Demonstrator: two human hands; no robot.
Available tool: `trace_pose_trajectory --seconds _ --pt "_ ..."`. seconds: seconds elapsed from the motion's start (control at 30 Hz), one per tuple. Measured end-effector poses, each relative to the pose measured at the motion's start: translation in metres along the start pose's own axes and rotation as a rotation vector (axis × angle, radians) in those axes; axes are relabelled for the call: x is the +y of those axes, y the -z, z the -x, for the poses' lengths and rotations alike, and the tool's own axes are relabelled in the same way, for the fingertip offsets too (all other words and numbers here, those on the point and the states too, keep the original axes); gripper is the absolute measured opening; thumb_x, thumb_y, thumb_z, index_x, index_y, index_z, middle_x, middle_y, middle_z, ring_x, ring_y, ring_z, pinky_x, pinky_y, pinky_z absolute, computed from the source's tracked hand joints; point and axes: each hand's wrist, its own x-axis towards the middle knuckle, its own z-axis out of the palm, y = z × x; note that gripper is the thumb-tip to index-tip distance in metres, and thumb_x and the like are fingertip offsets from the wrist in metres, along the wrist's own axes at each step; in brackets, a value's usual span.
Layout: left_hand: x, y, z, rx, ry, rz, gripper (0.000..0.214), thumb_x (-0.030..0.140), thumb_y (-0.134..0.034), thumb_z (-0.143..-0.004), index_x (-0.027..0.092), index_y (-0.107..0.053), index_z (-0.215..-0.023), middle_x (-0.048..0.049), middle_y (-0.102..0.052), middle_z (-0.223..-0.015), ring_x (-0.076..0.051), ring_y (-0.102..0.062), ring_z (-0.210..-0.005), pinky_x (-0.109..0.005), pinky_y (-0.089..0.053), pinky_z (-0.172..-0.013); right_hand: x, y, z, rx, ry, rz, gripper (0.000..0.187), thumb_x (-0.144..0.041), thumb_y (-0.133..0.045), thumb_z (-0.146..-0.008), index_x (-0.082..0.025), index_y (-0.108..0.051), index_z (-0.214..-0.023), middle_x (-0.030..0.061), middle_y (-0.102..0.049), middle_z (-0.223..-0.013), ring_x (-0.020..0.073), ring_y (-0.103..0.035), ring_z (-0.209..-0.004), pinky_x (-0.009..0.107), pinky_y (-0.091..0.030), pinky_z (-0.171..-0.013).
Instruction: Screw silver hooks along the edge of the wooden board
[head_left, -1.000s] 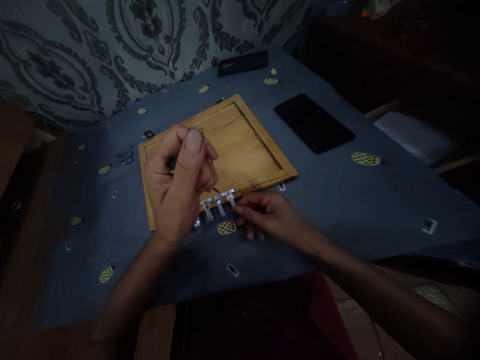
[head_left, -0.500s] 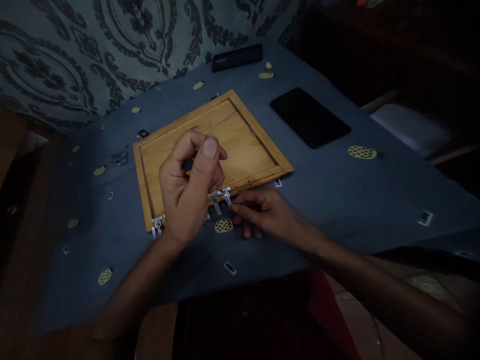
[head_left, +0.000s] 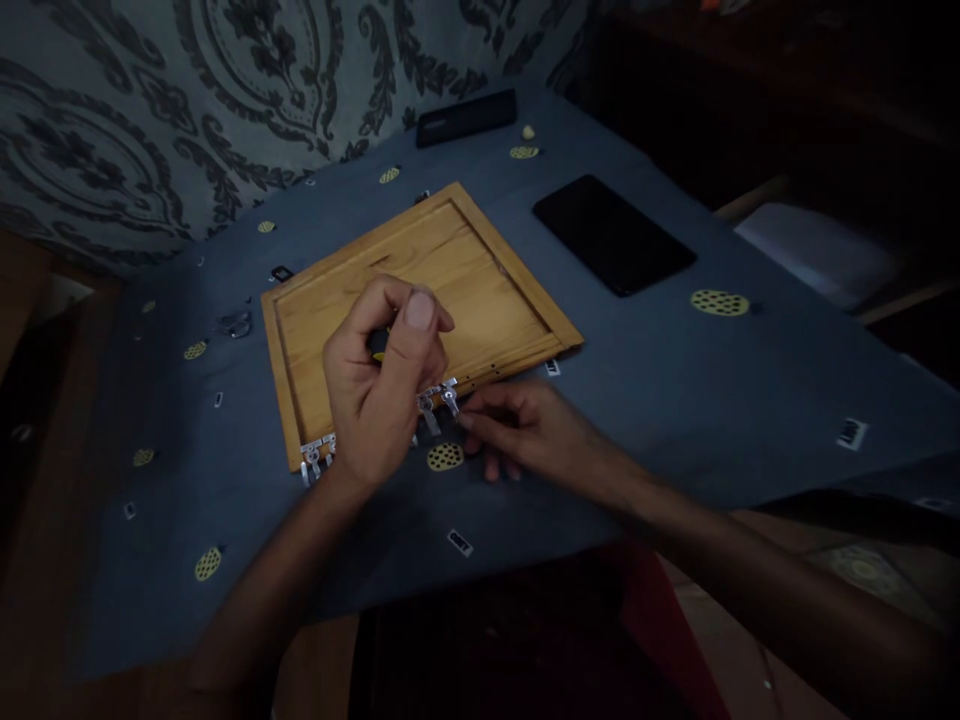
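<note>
A framed wooden panel (head_left: 487, 280) lies flat on the table, with several small metal hinges along its near edge. My left hand (head_left: 379, 385) is closed over that edge around a screwdriver. Only a bit of the black and yellow screwdriver handle (head_left: 379, 345) shows; its tip is hidden by my fingers. Fingertips of my right hand (head_left: 517, 425) pinch the lower arm of a silver hinge (head_left: 450, 397) at the panel's edge. Another hinge (head_left: 428, 410) sits just left of it, and further hinges (head_left: 313, 457) stand at the left corner, partly behind my left wrist.
Blue patterned cloth (head_left: 637, 400) covers the table. A black tablet-like slab (head_left: 615, 235) lies right of the panel, and a dark oblong case (head_left: 466, 118) lies at the back by the patterned curtain (head_left: 262, 80). Small metal pieces (head_left: 235, 324) rest on the left.
The view has shifted slightly. My left hand has dipped a little and turned slightly around the handle; my right hand stays on the same hinge.
</note>
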Motion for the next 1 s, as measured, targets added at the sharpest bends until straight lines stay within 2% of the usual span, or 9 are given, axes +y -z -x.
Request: trace_pose_trajectory --seconds 0.27,0.43,0.57,1.0 --pt "-0.003 -0.002 -0.008 -0.057 -0.002 0.014 0.038 0.047 -0.065 -0.095 0.022 -0.059 -0.068 0.0073 -0.036 -0.048 -0.008 -0.031 -0.041 -0.026 -0.029 -0.042 -0.002 0.0 0.0 0.008 0.004 -0.017 0.024 -0.036 -0.07 -0.088 -0.016 -0.062 -0.077 -0.0012 -0.065 -0.064 0.0063 -0.059 -0.044 0.015 -0.04 -0.036" --pt "-0.006 -0.001 -0.013 -0.08 0.033 0.073 0.042 0.052 -0.066 -0.094 0.022 -0.059 -0.065 0.0066 -0.041 -0.048 -0.007 -0.03 -0.038 -0.027 -0.026 -0.038 -0.002 0.0 0.0 0.008 0.0 -0.024 0.024 -0.035 -0.071 -0.088 -0.015 -0.063 -0.077 -0.001 -0.065 -0.064 0.0062 -0.059 -0.044 0.015 -0.042 -0.037" --pt "-0.006 -0.001 -0.015 -0.094 0.056 0.066 0.046 0.057 -0.065 -0.092 0.022 -0.058 -0.063 0.0063 -0.042 -0.049 -0.006 -0.032 -0.038 -0.026 -0.027 -0.038 0.0 0.0 0.0 0.011 0.005 -0.033 0.028 -0.041 -0.073 -0.086 -0.016 -0.063 -0.079 -0.002 -0.065 -0.064 0.0066 -0.059 -0.043 0.016 -0.042 -0.036" --pt "-0.005 0.0 -0.015 -0.175 0.088 0.11 0.042 0.05 -0.066 -0.094 0.021 -0.06 -0.063 0.0065 -0.039 -0.046 -0.006 -0.032 -0.037 -0.025 -0.028 -0.04 0.003 0.001 0.0 0.04 0.038 -0.039 0.027 -0.042 -0.071 -0.087 -0.016 -0.064 -0.081 -0.0005 -0.066 -0.066 0.0071 -0.06 -0.044 0.018 -0.043 -0.037"
